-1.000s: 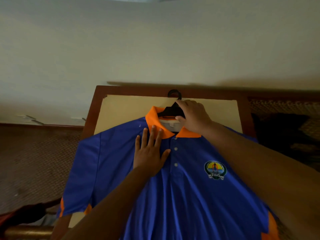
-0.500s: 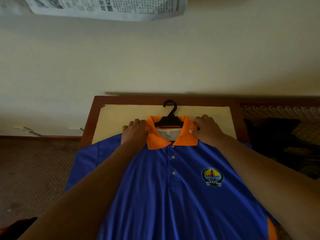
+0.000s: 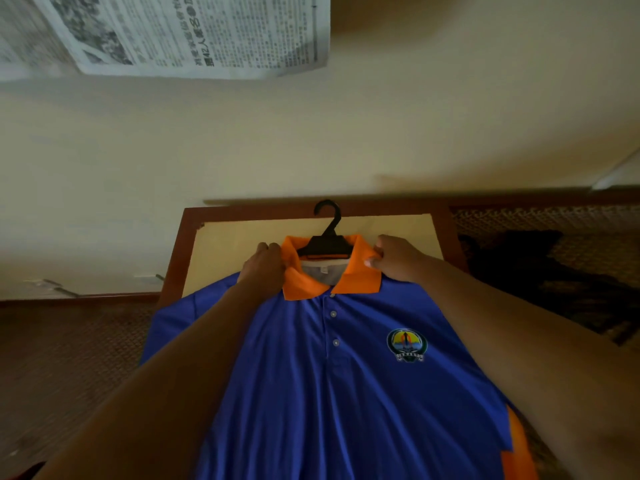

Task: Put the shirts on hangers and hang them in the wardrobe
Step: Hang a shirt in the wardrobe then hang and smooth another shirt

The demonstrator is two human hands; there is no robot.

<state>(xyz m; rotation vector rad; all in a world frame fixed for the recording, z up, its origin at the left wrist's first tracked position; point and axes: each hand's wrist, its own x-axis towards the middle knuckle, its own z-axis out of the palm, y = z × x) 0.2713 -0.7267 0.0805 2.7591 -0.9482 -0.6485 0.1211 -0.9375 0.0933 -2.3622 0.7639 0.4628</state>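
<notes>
Your blue shirt [image 3: 346, 393] lies front-up on the table [image 3: 235, 233], its long axis running from you toward the wall [image 3: 311, 140], with the orange collar [image 3: 349, 278] at the far end. The black hanger [image 3: 327, 242] sits inside the neck opening; its hook points away from you toward the wall, with the open side of the curl facing left. Only the hook, the stem and the middle bar show, since the hanger's arms are hidden under the fabric. Your left hand [image 3: 265, 265] grips the shirt just beside the collar's left edge, fingers curled over the cloth so their tips are out of sight. Your right hand [image 3: 398, 259] pinches the collar's right edge between thumb and curled fingers. The shirt's lower part is cut off by the bottom of the picture, and your forearms cover much of both shoulders and sleeves. A round badge [image 3: 406, 345] sits on the chest, its lettering too small to read. A sheet of newspaper [image 3: 194, 32] hangs on the wall above, its top cut off. To the right of the table a dark heap [image 3: 519, 268] lies on a woven surface, too dim to identify.
</notes>
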